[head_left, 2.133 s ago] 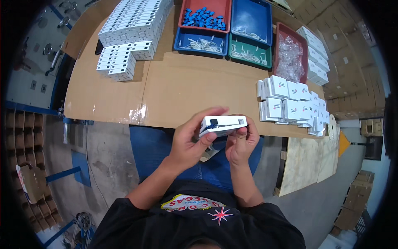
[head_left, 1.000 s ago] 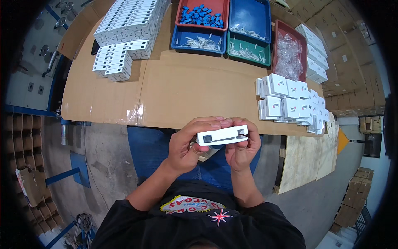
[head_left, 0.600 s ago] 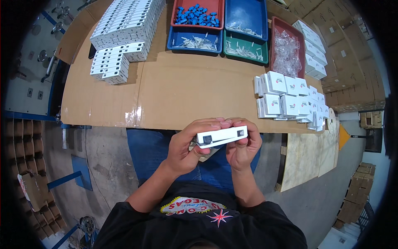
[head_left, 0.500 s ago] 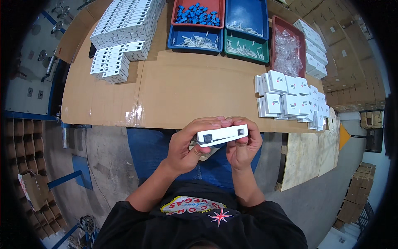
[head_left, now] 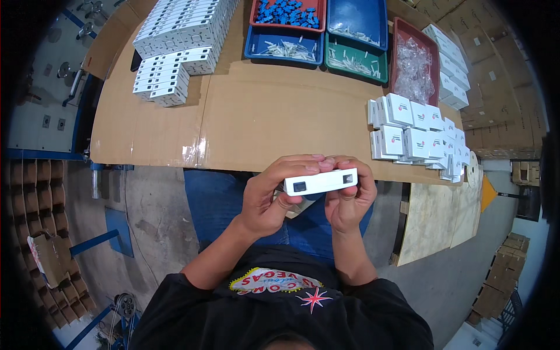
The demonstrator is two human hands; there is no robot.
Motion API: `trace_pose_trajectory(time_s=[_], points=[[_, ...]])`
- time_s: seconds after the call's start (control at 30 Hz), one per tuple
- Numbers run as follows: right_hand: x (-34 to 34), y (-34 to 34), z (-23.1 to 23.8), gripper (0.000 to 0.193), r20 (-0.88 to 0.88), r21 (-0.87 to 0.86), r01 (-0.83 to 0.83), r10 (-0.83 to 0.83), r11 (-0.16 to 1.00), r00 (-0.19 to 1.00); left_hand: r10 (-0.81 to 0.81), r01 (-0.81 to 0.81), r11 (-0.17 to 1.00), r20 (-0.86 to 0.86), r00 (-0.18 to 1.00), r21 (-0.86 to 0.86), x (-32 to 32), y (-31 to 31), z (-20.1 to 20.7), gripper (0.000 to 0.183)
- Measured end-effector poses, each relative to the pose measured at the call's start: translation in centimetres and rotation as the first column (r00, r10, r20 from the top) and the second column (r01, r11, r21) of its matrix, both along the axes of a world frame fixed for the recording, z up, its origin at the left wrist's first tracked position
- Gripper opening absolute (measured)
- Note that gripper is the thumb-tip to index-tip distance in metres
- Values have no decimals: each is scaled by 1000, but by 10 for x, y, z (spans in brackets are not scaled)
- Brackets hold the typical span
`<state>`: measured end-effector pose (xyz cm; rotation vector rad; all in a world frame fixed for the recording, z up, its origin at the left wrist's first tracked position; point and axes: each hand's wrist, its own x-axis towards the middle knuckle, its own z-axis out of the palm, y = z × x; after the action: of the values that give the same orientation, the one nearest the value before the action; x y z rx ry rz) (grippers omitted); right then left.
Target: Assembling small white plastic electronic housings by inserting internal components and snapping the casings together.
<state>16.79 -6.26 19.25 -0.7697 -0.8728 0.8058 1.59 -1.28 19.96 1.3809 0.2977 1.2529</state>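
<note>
A long narrow white box (head_left: 321, 181) with small dark squares near each end is held level over my lap, just in front of the table edge. My left hand (head_left: 274, 195) grips its left end, fingers curled over the top and thumb underneath. Its right end is wrapped by my right hand (head_left: 350, 195). A pale scrap peeks out below the box between my hands.
The cardboard-covered table (head_left: 268, 116) carries stacked white boxes (head_left: 181, 46) at far left and small white cartons (head_left: 414, 131) at right. At the back stand blue trays (head_left: 286, 44), a green tray (head_left: 353, 61) and a red tray of clear bags (head_left: 411, 64). Floor lies below.
The white box has dropped slightly nearer my body and turned level, and both hands have closed round its ends. Over the last half second it has hardly moved.
</note>
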Motion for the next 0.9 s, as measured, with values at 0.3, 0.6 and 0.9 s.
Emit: trace_pose_trajectory(time_s=[0.3, 0.6, 0.9], points=[[0, -1, 1, 55, 48, -14, -76, 77, 997, 996, 45, -41, 972, 10, 999, -232, -5, -7, 1, 49], [-4, 19, -3, 44, 18, -403, -112, 130, 908, 991, 168, -51, 673, 85, 982, -738, 7, 12, -7, 38], [-3, 27, -21, 42, -157, -548, -225, 165, 806, 974, 175, -74, 611, 43, 984, -788, 1, 22, -34, 36]])
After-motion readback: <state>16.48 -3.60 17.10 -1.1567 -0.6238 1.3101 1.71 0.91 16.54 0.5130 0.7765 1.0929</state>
